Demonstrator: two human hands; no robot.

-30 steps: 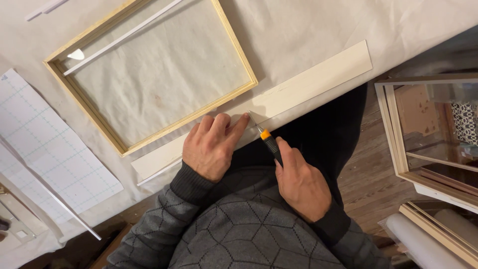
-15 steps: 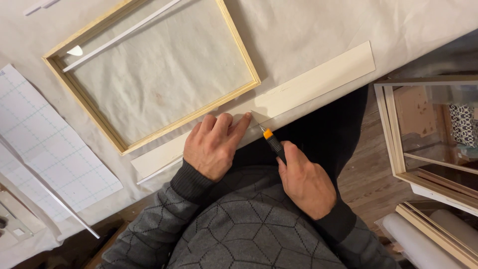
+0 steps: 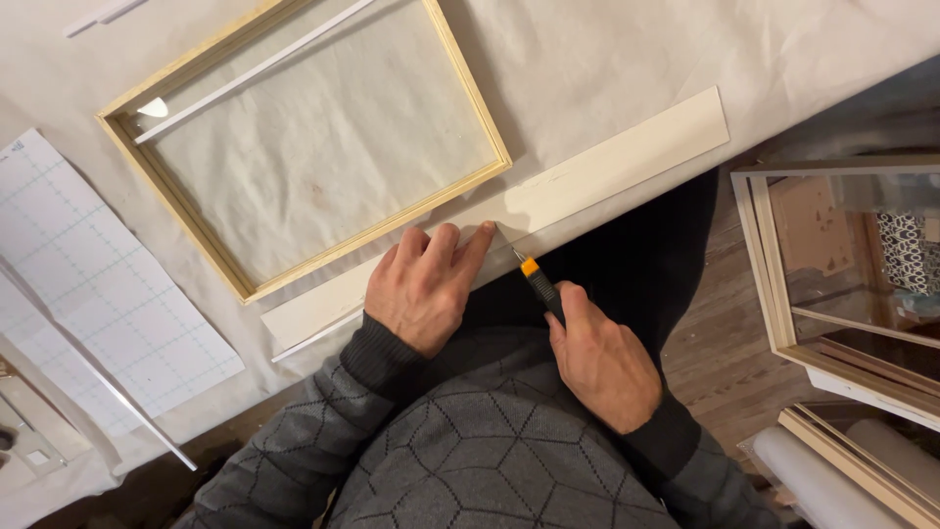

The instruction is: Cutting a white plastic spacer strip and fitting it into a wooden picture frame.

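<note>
One broad tabletop (image 3: 607, 59) is seen from above, covered with a pale, faintly creased cloth or paper of matte finish. On it lies a rectangular frame (image 3: 201, 230) of light, unfinished wood, its rails narrow and square-edged; a thin white rod (image 3: 255, 71) is laid slantwise across its upper part. To the left, a translucent white sheet printed with a fine grid (image 3: 93, 294) is spread flat, and a slim metal straightedge (image 3: 98, 377) is laid along its lower edge. Along the near edge of the tabletop, just below the frame, a long, flat strip of cream-coloured board (image 3: 627, 162) is stretched at a slant; its surface is smooth and dull, its ends are squarely cut.

The left hand (image 3: 426, 289) is laid flat on the strip, the fingers kept close together and pressed down, the index fingertip set right at the cutting point. The right hand (image 3: 597, 358) is closed around a utility knife (image 3: 539, 282) with a black handle and an orange collar; the narrow steel blade is brought to the near edge of the strip, just beside the left index finger. Grey knitted sleeves with a geometric hexagon pattern are worn on both arms.

To the right, off the tabletop, further glazed wooden frames (image 3: 774, 284) are stacked above a plank floor.
</note>
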